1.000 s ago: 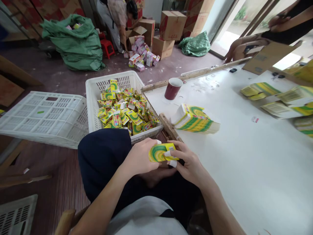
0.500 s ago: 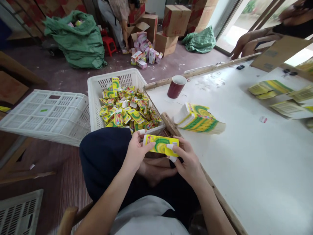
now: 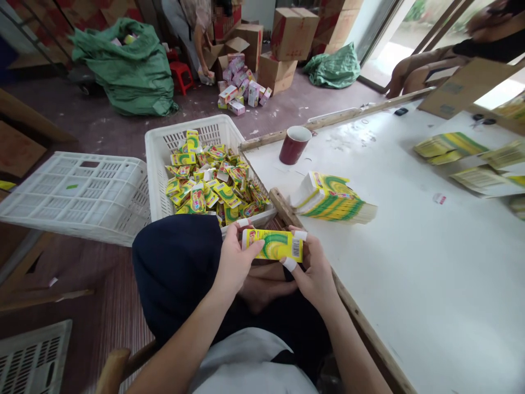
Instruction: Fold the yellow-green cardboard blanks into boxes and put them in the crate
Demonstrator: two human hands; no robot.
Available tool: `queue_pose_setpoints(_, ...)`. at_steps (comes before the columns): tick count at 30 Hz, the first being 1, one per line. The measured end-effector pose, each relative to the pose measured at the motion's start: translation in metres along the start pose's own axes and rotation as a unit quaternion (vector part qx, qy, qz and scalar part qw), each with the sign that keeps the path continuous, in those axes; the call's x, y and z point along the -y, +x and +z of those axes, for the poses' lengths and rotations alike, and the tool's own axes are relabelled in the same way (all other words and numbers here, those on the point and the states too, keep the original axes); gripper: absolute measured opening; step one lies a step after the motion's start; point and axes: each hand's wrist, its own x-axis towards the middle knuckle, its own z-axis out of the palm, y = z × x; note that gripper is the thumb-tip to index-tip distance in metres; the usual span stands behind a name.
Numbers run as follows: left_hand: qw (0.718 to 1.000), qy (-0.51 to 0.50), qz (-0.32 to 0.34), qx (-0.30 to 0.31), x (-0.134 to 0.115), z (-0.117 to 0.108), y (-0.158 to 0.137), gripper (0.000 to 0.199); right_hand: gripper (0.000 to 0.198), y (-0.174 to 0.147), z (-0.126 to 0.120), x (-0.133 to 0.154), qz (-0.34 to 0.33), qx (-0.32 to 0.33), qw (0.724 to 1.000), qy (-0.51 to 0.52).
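Observation:
A flat yellow and green carton with a barcode at its right end is held over my lap. My left hand grips its left end, thumb on the printed face. The fingers and thumb of my right hand close on the barcode end; white tape wraps some fingertips. Just beyond my knee, a white plastic crate holds many similar small cartons. To the right, a stack of flat cartons lies on the white table.
A dark red mug stands near the table's wooden edge. More flat cartons lie at the table's right. An overturned white crate is at left. Behind are a green sack, a red stool, cardboard boxes and two people.
The right-end flap, bent out before, now lies flush with the carton. My right fingers have shifted from the flap to the end's edges. The person behind has moved a hand.

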Motion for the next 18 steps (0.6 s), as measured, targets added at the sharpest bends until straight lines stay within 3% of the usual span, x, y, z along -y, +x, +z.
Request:
queue_pose_setpoints(4, 0.997, 0.017, 0.071, -0.017, -0.009, -0.006, 0.011, 0.050, 0.064, 0.008, -0.001, 0.004, 0.000, -0.008, 1.000, -0.018)
queue_pose_setpoints(6, 0.985, 0.038, 0.156, -0.056, -0.022, -0.015, 0.029, 0.049, 0.064, 0.023, -0.019, 0.010, -0.020, -0.036, 0.998, -0.051)
queue_pose_setpoints(9, 0.952, 0.081, 0.274, -0.110, -0.040, -0.031, 0.059, 0.056, 0.050, 0.059, -0.062, 0.013, -0.073, -0.159, 0.974, -0.145)
queue_pose_setpoints(11, 0.943, 0.140, 0.274, -0.129, -0.041, -0.038, 0.071, 0.064, 0.045, 0.086, -0.091, 0.008, -0.066, -0.232, 0.945, -0.222)
queue_pose_setpoints(12, 0.943, 0.164, 0.259, -0.130, -0.038, -0.041, 0.073, 0.067, 0.046, 0.098, -0.103, 0.004, -0.046, -0.234, 0.936, -0.260)
queue_pose_setpoints(15, 0.954, 0.193, 0.199, -0.111, -0.018, -0.042, 0.066, 0.069, 0.047, 0.121, -0.124, -0.014, 0.059, -0.129, 0.934, -0.327)
queue_pose_setpoints(18, 0.970, 0.188, 0.134, -0.078, -0.002, -0.041, 0.052, 0.062, 0.046, 0.125, -0.131, -0.030, 0.089, -0.089, 0.938, -0.324)
